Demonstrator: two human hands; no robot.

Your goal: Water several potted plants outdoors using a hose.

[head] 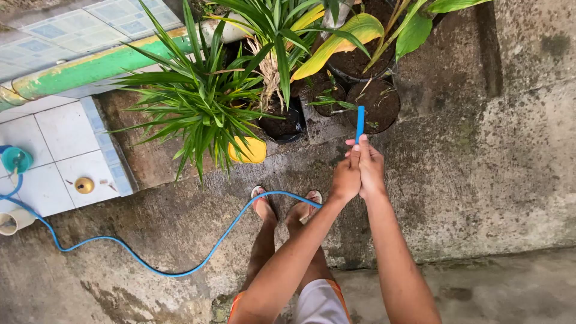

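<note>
Both hands, left hand (346, 180) and right hand (371, 171), close their fingers around the blue hose (360, 123) end, aimed at the black pots (379, 107); no water shows yet, soil looks dark.

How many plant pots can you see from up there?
4: yellow pot under the spiky plant, black pot beside it, two soil-filled pots behind. Leaves may hide more.

blue hose (360, 123) | thin, end upright | trails left across concrete
</note>
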